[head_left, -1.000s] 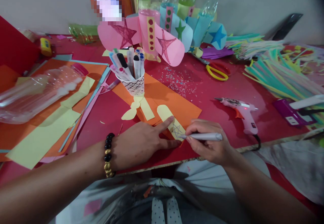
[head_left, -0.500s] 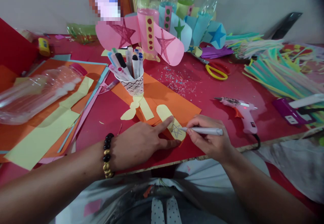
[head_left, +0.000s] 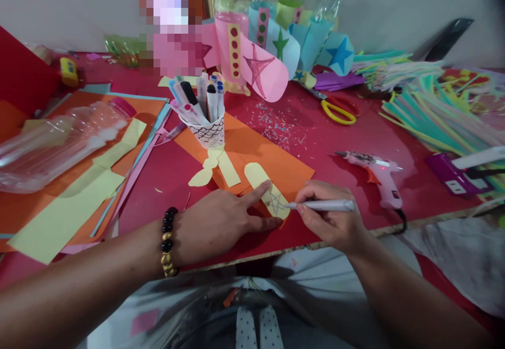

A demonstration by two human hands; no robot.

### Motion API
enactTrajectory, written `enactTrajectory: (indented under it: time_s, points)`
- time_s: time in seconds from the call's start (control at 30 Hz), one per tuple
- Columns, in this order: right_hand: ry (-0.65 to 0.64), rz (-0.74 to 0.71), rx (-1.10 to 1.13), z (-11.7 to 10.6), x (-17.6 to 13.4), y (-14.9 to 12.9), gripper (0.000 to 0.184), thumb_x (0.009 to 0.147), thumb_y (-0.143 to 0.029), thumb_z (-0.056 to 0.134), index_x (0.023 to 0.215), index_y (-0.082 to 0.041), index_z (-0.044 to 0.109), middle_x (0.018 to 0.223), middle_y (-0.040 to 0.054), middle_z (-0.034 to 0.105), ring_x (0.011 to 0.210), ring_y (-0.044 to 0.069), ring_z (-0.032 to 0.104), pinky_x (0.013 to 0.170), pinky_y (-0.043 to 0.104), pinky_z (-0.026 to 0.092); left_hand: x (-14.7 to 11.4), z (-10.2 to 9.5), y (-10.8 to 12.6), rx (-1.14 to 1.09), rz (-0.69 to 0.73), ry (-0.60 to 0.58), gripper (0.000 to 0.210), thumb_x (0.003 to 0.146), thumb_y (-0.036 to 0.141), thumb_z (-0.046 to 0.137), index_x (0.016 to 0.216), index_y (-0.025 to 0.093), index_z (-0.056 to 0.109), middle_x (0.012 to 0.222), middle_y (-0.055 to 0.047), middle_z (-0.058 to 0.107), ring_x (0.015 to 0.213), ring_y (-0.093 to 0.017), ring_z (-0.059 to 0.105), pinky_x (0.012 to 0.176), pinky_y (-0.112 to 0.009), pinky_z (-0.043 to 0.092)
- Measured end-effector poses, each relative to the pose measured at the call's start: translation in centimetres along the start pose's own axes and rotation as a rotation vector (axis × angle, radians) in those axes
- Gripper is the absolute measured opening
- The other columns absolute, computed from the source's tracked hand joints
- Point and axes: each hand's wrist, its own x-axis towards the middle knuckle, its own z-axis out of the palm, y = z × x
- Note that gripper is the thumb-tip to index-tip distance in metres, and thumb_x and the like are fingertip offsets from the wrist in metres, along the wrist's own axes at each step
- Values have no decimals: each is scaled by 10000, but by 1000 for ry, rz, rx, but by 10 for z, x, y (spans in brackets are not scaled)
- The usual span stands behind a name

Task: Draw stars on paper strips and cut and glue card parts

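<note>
A yellow paper strip with rounded ends (head_left: 256, 174) lies on orange paper near the table's front edge. On its lower end is a grey outlined star (head_left: 275, 202). My left hand (head_left: 215, 217) presses the strip down, index finger and thumb spread on either side of the star, a beaded bracelet at the wrist. Between the fingers and thumb of my right hand (head_left: 335, 212) is a grey-white marker (head_left: 325, 205), held nearly level. Its tip points left at the strip's right edge, beside the star; whether it touches the paper I cannot tell.
A patterned cup of markers (head_left: 205, 130) stands behind the strip. Rightward lie a pink glue gun (head_left: 381, 172), yellow-handled scissors (head_left: 338, 113) and pipe cleaners (head_left: 434, 107). A plastic bottle (head_left: 67, 143) rests on coloured paper at left. Decorated bottles (head_left: 232, 43) line the back.
My right hand and the marker have shifted slightly to the right, and the tip has moved from the star to the strip's edge. My left hand stays in place.
</note>
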Motion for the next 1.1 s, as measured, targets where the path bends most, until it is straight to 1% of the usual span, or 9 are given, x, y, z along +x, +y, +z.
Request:
enactTrajectory:
  time_s: [0.2,0.47,0.57,0.7,0.83,0.97,1.03,1.1]
  points:
    - [-13,-5,19,0,-1,2,77,769,-148,562,694,-168,561,584,-21,506,516,97,427,533,253,341,0,0,0,3,9,2,544,928,170,410,1385,464,384,1560,-101,205,603,-77,593,588,-245,428]
    - [-16,-2,24,0,-1,0,75,776,-158,558,705,-180,568,586,-20,516,514,105,437,523,258,352,0,0,0,2,5,1,554,918,165,430,1380,469,391,1555,-102,219,608,-79,597,585,-242,430]
    - [8,12,26,1,-1,1,40,797,-159,570,780,-181,597,650,-2,578,560,116,502,551,254,398,1,-1,0,-3,9,7,544,924,172,422,1381,465,391,1558,-104,209,612,-80,602,591,-245,433]
    - [-1,11,13,3,0,2,75,821,-166,580,880,-184,621,760,32,648,656,142,581,603,258,456,1,-2,0,-26,-8,-8,532,922,167,423,1367,458,421,1564,-86,199,640,-76,612,621,-240,444]
    - [-17,-19,5,6,2,3,94,838,-175,570,909,-181,632,785,45,668,685,149,608,634,263,482,0,0,0,-32,-3,8,539,913,170,437,1365,463,421,1568,-83,185,627,-68,607,604,-236,441]
    - [-5,-37,3,8,4,3,102,840,-168,573,917,-177,640,798,52,675,706,150,620,663,266,488,0,1,-1,-4,9,4,532,920,185,433,1373,462,408,1560,-108,200,607,-78,608,583,-245,434]
    - [-5,-41,5,7,4,3,95,838,-167,572,904,-176,640,786,51,672,697,149,616,656,265,482,0,2,-1,0,11,8,540,919,181,433,1375,468,400,1563,-104,192,613,-83,611,583,-250,435]
    - [-22,-36,5,7,4,3,79,835,-172,568,874,-178,636,745,39,659,653,141,598,616,258,466,0,2,-1,-10,8,15,546,917,168,427,1373,468,405,1569,-89,174,627,-87,618,593,-254,440]
